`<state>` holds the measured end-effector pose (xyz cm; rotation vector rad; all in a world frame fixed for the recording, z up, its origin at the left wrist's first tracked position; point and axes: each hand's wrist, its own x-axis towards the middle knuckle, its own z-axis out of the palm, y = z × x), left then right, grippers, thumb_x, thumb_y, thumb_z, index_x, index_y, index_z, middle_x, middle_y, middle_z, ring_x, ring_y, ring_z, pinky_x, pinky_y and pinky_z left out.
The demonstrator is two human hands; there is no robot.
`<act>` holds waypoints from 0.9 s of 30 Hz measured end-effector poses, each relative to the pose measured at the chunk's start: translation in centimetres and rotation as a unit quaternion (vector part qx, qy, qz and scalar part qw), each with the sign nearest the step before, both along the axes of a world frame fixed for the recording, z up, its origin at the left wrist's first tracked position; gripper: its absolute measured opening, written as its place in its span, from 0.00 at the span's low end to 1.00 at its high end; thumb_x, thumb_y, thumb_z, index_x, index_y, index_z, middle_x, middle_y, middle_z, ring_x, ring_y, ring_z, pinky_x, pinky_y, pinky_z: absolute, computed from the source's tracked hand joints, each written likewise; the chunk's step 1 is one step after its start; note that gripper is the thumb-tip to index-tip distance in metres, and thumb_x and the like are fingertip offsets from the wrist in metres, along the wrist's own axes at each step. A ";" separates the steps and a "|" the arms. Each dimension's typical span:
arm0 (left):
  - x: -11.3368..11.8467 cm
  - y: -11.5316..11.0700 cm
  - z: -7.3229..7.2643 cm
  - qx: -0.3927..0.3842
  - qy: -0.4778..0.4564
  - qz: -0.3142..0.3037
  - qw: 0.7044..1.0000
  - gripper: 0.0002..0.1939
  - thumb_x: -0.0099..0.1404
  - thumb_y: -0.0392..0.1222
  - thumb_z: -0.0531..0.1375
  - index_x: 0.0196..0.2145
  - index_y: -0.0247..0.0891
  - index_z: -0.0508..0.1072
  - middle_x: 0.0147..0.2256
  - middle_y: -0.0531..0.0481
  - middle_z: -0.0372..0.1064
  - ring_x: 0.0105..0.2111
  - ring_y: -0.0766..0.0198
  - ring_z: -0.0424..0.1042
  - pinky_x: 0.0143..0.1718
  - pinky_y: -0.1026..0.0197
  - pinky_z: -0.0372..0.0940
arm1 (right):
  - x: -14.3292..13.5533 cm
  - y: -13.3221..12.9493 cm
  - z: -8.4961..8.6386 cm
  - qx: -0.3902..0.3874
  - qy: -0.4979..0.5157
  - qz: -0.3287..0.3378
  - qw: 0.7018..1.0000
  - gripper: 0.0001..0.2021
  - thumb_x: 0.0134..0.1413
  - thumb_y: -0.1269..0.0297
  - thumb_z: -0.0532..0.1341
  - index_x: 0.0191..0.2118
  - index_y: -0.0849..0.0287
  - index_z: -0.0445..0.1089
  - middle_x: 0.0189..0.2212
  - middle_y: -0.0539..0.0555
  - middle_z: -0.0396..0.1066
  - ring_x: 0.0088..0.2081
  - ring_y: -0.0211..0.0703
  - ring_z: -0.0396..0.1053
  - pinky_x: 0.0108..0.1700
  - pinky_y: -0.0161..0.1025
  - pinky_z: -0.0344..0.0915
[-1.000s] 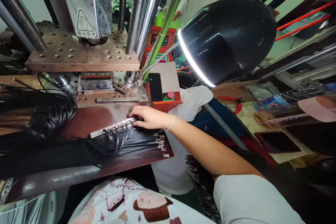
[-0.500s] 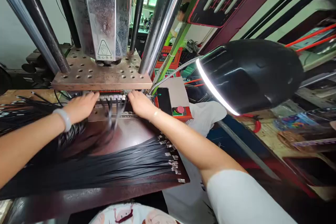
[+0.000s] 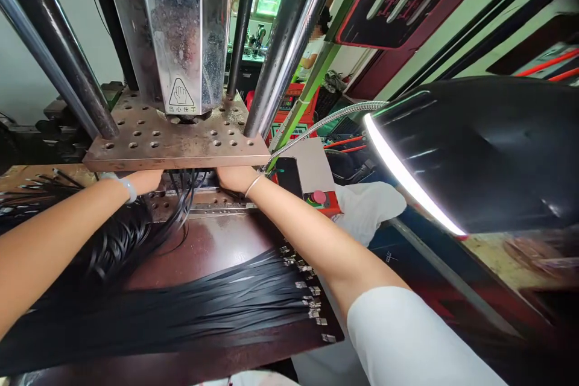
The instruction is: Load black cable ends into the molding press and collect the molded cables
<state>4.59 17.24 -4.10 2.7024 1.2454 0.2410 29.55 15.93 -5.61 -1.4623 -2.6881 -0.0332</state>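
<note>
Both of my hands reach under the copper-coloured plate [image 3: 176, 154] of a press, one on each side of several thin black cables [image 3: 183, 193]. My left hand [image 3: 147, 181] is at the left, its fingers hidden beneath the plate's front edge. On the right, my right hand [image 3: 237, 178] also has its fingertips out of sight under the plate. The cables hang forward from between the hands over a perforated metal base [image 3: 160, 208]. Whatever the fingers touch cannot be seen.
Rows of black cables [image 3: 217, 301] with metal connectors lie on the dark red table [image 3: 217, 235]. More cables [image 3: 117, 241] are bundled at left. A red emergency button [image 3: 319, 197], phone [image 3: 289, 174] and lit lamp [image 3: 474, 151] are at right. A person [image 3: 312, 51] is behind.
Both hands have gone further under the plate, and the silvery strip between them is no longer visible. The hanging cables have stopped swinging. The view has shifted slightly.
</note>
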 end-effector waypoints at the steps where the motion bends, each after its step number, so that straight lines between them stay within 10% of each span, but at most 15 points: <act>1: -0.1 -0.5 0.4 -0.011 0.021 -0.010 1.000 0.24 0.67 0.34 0.55 0.60 0.37 0.71 0.62 0.40 0.67 0.61 0.51 0.67 0.63 0.51 0.62 | -0.2 -0.6 0.1 0.003 -0.006 0.037 0.999 0.25 0.64 0.75 0.50 0.64 0.68 0.64 0.59 0.69 0.71 0.56 0.55 0.73 0.63 0.52 0.63; 6: -1.3 -5.6 2.5 -0.034 0.099 0.084 0.991 0.30 0.70 0.41 0.45 0.67 0.31 0.63 0.64 0.37 0.65 0.61 0.49 0.67 0.62 0.49 0.61 | -0.4 -2.5 0.1 0.031 -0.012 0.075 0.997 0.24 0.64 0.72 0.52 0.64 0.70 0.63 0.58 0.69 0.72 0.57 0.57 0.72 0.58 0.50 0.67; 10: -1.9 -13.0 1.3 0.043 0.124 0.058 0.990 0.26 0.72 0.57 0.49 0.44 0.36 0.79 0.41 0.38 0.78 0.44 0.44 0.75 0.51 0.42 0.65 | -0.8 -3.1 -0.1 0.080 0.018 0.031 0.996 0.21 0.66 0.66 0.54 0.60 0.69 0.66 0.54 0.70 0.74 0.55 0.60 0.71 0.56 0.52 0.67; 13: -0.7 -16.0 -0.5 0.091 0.176 0.000 0.980 0.16 0.70 0.38 0.52 0.31 0.36 0.77 0.30 0.38 0.74 0.38 0.45 0.73 0.48 0.41 0.63 | -2.2 -2.7 -0.5 0.099 0.020 0.064 0.993 0.22 0.66 0.67 0.53 0.62 0.68 0.64 0.58 0.70 0.71 0.58 0.59 0.69 0.58 0.52 0.66; 16: 1.0 -15.8 -1.1 0.088 0.158 0.000 0.984 0.17 0.69 0.30 0.48 0.30 0.35 0.75 0.29 0.39 0.74 0.37 0.48 0.73 0.46 0.44 0.62 | -3.5 -2.1 -0.6 0.069 -0.004 0.117 0.991 0.23 0.68 0.70 0.50 0.66 0.67 0.61 0.62 0.66 0.68 0.59 0.54 0.69 0.57 0.49 0.67; 23: -0.4 -12.5 0.8 -0.040 0.074 0.022 0.996 0.29 0.70 0.62 0.52 0.53 0.35 0.74 0.49 0.37 0.75 0.50 0.45 0.72 0.54 0.43 0.62 | -1.0 -2.1 -1.2 0.068 0.020 0.017 0.997 0.18 0.66 0.71 0.52 0.55 0.70 0.72 0.48 0.69 0.78 0.50 0.56 0.75 0.51 0.47 0.68; 27: 0.1 -7.6 1.1 0.004 0.052 0.105 0.993 0.40 0.71 0.62 0.46 0.68 0.26 0.57 0.66 0.29 0.58 0.66 0.42 0.59 0.65 0.44 0.55 | -1.0 -1.5 -1.5 0.043 0.023 0.005 0.999 0.17 0.65 0.71 0.53 0.53 0.70 0.74 0.47 0.68 0.79 0.50 0.56 0.75 0.54 0.49 0.67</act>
